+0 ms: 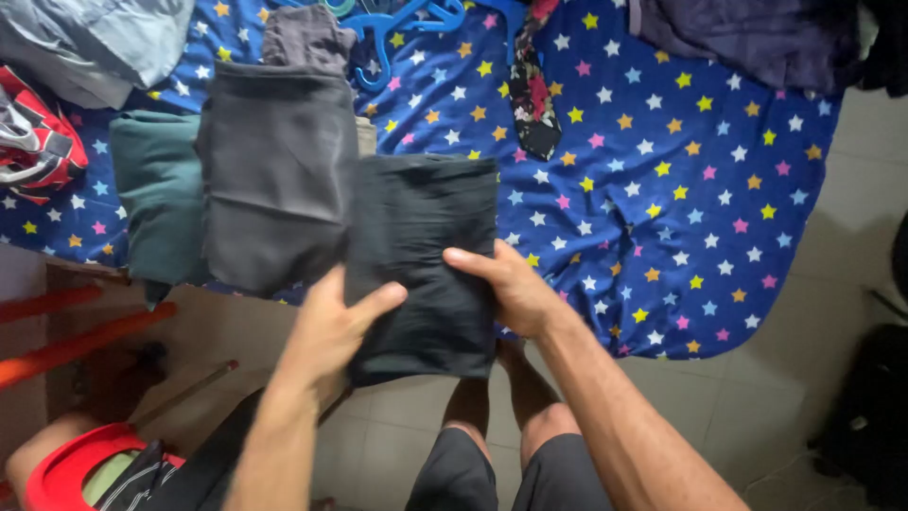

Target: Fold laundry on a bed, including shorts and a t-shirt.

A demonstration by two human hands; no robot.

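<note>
The left hand grips the lower left edge of a folded black garment, its thumb laid across the front of the cloth and the other fingers tucked out of sight behind it. The right hand holds the garment's right edge, thumb stretched flat over the front and fingers curled around the back, so both hands are closed on the cloth. The folded black garment is a rough rectangle with its long axis running from the person toward the far side of the bed; its upper part lies over the bed's near edge, while its lower part hangs past that edge above the tiled floor. Just to its left, touching or overlapping it, lies a folded dark grey garment, and beyond that a folded green garment, both also reaching the near edge. To the right, the star-patterned sheet is open as far as the bed's right corner. Farther back lie a patterned tie and blue hangers; a dark heap sits at the far right corner.
</note>
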